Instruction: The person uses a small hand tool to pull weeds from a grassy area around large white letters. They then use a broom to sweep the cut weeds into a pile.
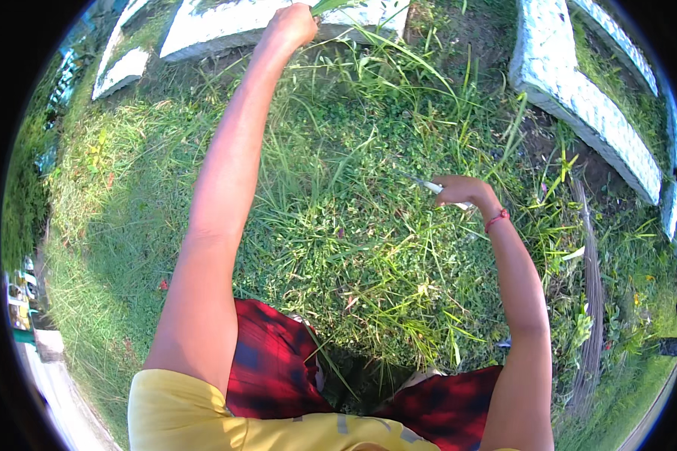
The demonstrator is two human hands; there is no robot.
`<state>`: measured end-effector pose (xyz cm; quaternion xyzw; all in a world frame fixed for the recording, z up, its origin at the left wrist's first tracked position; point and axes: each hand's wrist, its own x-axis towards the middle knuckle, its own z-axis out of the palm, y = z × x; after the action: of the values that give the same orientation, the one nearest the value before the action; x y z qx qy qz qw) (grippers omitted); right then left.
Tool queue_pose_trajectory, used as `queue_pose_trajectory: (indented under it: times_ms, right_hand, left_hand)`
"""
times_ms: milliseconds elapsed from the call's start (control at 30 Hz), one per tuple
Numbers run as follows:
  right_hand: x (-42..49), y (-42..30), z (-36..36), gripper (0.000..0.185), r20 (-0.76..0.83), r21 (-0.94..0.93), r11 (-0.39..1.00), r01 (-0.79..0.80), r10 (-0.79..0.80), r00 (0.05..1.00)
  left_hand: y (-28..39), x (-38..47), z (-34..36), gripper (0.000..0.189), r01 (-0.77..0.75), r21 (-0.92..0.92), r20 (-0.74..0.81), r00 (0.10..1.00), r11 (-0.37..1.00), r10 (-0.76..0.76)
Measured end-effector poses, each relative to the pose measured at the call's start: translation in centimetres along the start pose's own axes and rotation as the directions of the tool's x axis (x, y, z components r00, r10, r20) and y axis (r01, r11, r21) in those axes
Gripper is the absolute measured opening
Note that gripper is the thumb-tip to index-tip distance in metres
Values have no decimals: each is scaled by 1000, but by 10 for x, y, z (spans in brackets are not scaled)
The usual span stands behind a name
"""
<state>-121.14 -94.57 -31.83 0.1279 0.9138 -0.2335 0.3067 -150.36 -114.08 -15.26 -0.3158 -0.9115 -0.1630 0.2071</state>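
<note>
My left hand (pixel 294 25) is stretched far forward at the top of the view, closed around a bunch of long green grass blades (pixel 334 5), beside a white-painted low masonry edging (pixel 220 28). On the right, my right hand (pixel 460 190) grips a light-coloured handle (pixel 433 187) of a tool with a thin blade pointing left, held over the grass (pixel 344 225). The tool's exact kind cannot be told. A red bracelet is on the right wrist. Long blades of grass arch between the edging and the middle of the lawn.
Another white-painted edging (pixel 592 107) runs down the upper right, with bare soil beside it. A broom of thin sticks (pixel 591 304) lies on the grass at the right. A pale paved strip (pixel 67 400) borders the lower left. Cut grass lies scattered before my knees.
</note>
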Motion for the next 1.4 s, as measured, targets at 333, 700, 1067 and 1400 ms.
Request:
queue_pose_trajectory:
  times_ms: [333, 700, 1067, 1400]
  right_hand:
    - [-102, 155, 18, 46, -60, -173, 952, -251, 244, 968]
    - [-9, 169, 98, 62, -716, -199, 948, -248, 32, 697]
    - [-3, 186, 30, 60, -911, -43, 950, -308, 89, 402]
    - [93, 134, 10, 44, -767, -2, 991, -135, 85, 636]
  left_hand:
    - [241, -54, 50, 30, -184, -203, 637, 721, 962, 273]
    - [303, -210, 261, 38, 113, -464, 515, 842, 879, 163]
    - [200, -71, 234, 77, 268, -413, 409, 908, 870, -85]
    - [271, -74, 299, 58, -47, -306, 427, 886, 951, 182]
